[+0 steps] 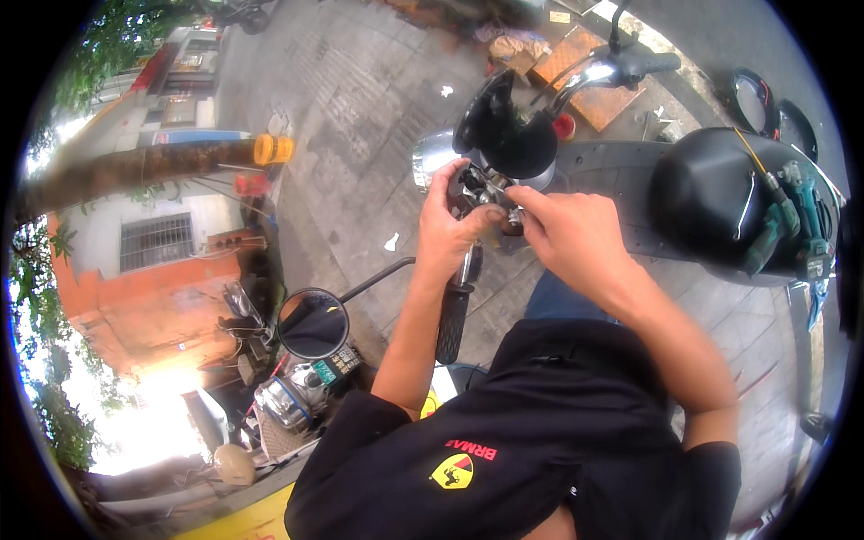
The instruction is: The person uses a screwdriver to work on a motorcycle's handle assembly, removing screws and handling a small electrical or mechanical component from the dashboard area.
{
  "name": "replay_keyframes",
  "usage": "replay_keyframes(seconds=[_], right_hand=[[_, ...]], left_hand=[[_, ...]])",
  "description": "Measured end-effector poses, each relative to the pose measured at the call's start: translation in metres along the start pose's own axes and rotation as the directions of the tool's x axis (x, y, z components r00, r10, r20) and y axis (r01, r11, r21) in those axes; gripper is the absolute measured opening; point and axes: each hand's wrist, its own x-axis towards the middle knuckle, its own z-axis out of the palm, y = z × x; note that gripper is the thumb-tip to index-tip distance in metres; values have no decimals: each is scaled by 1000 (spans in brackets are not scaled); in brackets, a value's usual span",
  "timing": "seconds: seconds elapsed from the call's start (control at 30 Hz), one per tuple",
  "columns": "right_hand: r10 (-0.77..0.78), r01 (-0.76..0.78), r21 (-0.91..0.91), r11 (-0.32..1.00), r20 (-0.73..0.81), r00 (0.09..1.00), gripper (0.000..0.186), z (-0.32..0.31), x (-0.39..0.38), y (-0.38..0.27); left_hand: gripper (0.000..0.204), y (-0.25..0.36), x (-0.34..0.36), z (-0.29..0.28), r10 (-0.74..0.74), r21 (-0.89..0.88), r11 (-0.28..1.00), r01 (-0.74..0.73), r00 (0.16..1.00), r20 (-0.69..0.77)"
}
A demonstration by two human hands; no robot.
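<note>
Black shirt (pixel 405 432), below handlebar (pixel 466 268). Left hand (pixel 450 225), grasping metal part (pixel 489 194) at handlebar; right hand (pixel 576 229), pinched beside it, contents unclear. Green tools (pixel 807 211), right of handlebar.

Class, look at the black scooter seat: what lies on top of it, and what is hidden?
Two teal power tools lie on the scooter seat, with a thin yellow rod beside them. The patches of seat directly beneath the tools are covered.

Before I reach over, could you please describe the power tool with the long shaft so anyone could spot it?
Look beyond the right hand to the big, rounded black seat. Two green power tools lie near its right edge. It is the left one, with the long yellowish shaft.
</note>
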Motion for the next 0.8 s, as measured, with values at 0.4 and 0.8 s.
replay_keyframes(seconds=[0.4,0.8], right_hand=[[-111,64,153,986,322,940,25,-39,52,29],[-260,-36,482,875,532,806,30,-37,79,73]], left_hand=[[93,3,1,-1,-22,-74,997,22,1000,8],[75,6,4,-4,-23,-74,997,26,999,35]])
